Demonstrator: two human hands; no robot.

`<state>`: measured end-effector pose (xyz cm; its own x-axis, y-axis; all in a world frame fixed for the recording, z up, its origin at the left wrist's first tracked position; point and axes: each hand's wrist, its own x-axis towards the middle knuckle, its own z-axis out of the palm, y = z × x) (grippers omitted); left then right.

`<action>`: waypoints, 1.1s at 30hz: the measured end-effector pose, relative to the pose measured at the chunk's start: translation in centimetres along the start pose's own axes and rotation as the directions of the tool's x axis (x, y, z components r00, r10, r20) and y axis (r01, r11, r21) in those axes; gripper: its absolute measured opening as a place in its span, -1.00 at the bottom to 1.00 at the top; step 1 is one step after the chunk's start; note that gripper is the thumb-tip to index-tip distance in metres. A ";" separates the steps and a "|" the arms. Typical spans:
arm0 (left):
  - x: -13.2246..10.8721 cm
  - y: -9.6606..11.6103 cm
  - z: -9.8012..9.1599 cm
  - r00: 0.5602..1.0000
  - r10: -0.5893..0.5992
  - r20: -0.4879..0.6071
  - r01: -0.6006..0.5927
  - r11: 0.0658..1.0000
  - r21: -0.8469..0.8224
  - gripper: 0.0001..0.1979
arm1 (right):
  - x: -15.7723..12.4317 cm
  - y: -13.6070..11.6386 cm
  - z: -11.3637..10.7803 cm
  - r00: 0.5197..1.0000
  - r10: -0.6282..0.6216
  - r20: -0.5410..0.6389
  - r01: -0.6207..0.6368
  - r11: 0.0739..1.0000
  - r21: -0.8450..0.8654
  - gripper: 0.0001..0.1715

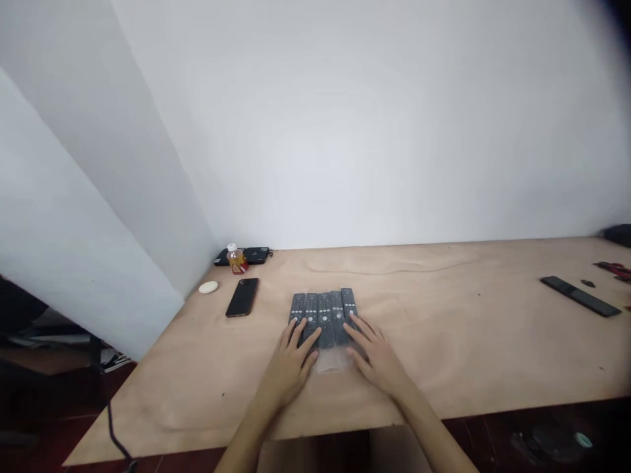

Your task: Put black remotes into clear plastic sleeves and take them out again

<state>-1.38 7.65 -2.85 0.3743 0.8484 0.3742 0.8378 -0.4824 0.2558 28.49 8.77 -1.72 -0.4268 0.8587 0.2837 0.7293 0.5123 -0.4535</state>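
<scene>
Several black remote controls [324,318] lie side by side in a row on the brown table, their buttons facing up. Clear plastic wrapping [332,360] shows at their near ends. My left hand [292,362] rests on the left end of the row with its fingers spread over the remotes there. On the right end lies my right hand [377,355], fingers also stretched out, touching the rightmost remotes. Both hands lie flat and cover the lower parts of the outer remotes.
Left on the table [187,381] are a phone [242,297], a white round object [208,287], a small bottle [237,261] and black devices [257,255]. A long black object [580,295] and red-handled tools [612,269] lie right. A wall [345,131] stands behind.
</scene>
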 end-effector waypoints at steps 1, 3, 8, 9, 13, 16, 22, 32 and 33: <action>0.1 0.1 -0.1 1.000 -0.005 -0.007 0.005 1.000 -0.005 -0.45 | 0.0 -0.2 -0.2 0.999 -0.020 0.036 0.020 1.000 -0.001 -0.34; 0.1 0.4 -0.4 1.000 -0.015 -0.025 0.015 1.000 -0.018 -0.45 | 0.1 -0.5 -0.2 0.996 -0.036 0.082 0.037 0.999 -0.008 -0.34; -0.4 1.0 -1.4 0.998 0.029 -0.060 -0.033 0.997 -0.067 -0.49 | 0.3 -0.3 0.3 0.999 0.000 0.041 0.002 0.999 -0.046 -0.43; -0.4 1.0 -1.5 0.998 0.043 -0.049 -0.047 0.996 -0.077 -0.49 | 0.3 -0.2 0.4 1.000 0.004 0.025 -0.003 0.999 -0.053 -0.45; -0.4 1.2 -1.3 0.997 0.077 0.017 -0.076 0.995 -0.071 -0.44 | 0.2 -0.1 0.4 1.000 -0.030 0.003 0.030 0.999 -0.035 -0.44; -0.1 1.2 -0.8 0.998 0.062 0.028 -0.060 0.997 -0.055 -0.44 | 0.1 -0.3 -0.1 0.997 -0.056 0.051 0.057 0.998 -0.001 -0.41; 0.7 1.1 0.0 0.998 0.031 0.047 -0.029 0.998 -0.055 -0.48 | 0.2 -0.6 -0.5 0.993 -0.049 0.109 0.046 0.999 0.029 -0.26; 3.3 -0.9 0.8 0.996 0.085 0.033 -0.083 0.994 -0.066 -0.51 | 2.5 1.5 0.2 0.994 -0.070 0.078 0.065 0.996 0.069 -0.36; 3.4 -0.8 0.7 0.996 0.086 0.024 -0.084 0.994 -0.073 -0.51 | 2.8 1.6 0.2 0.995 -0.070 0.071 0.065 0.996 0.061 -0.38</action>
<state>-0.53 11.10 -2.43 0.4543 0.8088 0.3734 0.7722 -0.5665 0.2876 28.31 11.96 -1.84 -0.5135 0.8197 0.2537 0.6660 0.5672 -0.4845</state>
